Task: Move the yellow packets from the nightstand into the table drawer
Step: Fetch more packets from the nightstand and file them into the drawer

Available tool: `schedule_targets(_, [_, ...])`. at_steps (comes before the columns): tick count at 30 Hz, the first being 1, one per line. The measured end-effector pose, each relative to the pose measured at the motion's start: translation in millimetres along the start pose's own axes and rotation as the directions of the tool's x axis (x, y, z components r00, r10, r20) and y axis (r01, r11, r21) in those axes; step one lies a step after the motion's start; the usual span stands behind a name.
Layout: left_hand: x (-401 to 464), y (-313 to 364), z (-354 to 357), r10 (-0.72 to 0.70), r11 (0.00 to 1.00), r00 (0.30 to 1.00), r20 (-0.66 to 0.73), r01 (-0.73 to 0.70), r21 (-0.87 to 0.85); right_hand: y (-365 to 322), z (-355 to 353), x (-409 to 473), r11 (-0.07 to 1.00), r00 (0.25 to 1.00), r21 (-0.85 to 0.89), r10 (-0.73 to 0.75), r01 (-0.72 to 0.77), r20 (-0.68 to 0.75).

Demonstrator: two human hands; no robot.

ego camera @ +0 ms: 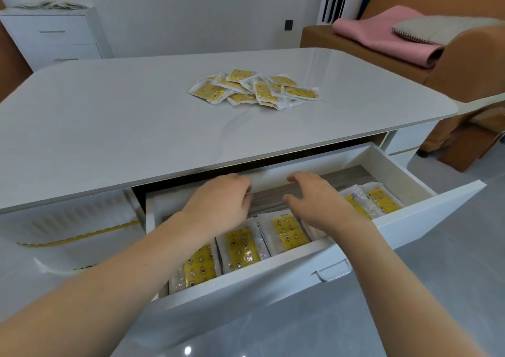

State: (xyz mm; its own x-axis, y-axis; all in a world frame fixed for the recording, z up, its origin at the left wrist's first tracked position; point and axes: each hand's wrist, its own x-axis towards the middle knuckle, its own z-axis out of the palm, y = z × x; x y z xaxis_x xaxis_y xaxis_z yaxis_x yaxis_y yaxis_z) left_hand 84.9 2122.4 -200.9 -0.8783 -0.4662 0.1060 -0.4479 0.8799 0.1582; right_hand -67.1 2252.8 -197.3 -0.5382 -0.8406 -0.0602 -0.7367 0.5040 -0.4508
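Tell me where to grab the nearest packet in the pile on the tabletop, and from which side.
Probably pinch the flat white sealed edge of the front packet, coming from the drawer side. It lies flat at the pile's near rim, its edge jutting free of the others.

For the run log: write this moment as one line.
drawer: open | packets in drawer: row | pile on table: waiting | left hand: inside drawer, empty | right hand: inside drawer, empty

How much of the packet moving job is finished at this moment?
Done: a row of yellow packets already lies in the open white drawer. In hand: both hands, left and right, reach inside, apparently holding nothing. Left: a pile of yellow packets waits on the white tabletop.
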Motion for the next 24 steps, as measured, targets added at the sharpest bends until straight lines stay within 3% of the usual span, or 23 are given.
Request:
schedule_targets(5, [38,28,-25,0.199,0.969,0.937,-0.286,-0.231,-0.083,13,-38,-5,0.993,0.988,0.061,0.109,-0.103,-0.107])
schedule_targets(10, [103,67,-125,0.251,0.955,0.906,-0.340,-0.290,-0.067,-20,-162,-4,0.980,0.972,0.050,0.199,-0.194,-0.127])
schedule_targets(14, [149,101,-266,0.252,0.951,0.910,-0.328,-0.296,-0.090,-80,-317,-3,0.978,0.955,0.028,0.206,-0.205,-0.215])
schedule_targets(20, [189,133,-544,0.320,0.940,0.881,-0.349,-0.342,-0.002,-210,-565,-25,0.980,0.928,-0.011,0.183,-0.198,-0.324])
schedule_targets(24, [186,141,-700,0.340,0.937,0.863,-0.373,-0.345,0.057,-292,-684,-46,0.982,0.909,-0.033,0.160,-0.187,-0.386])
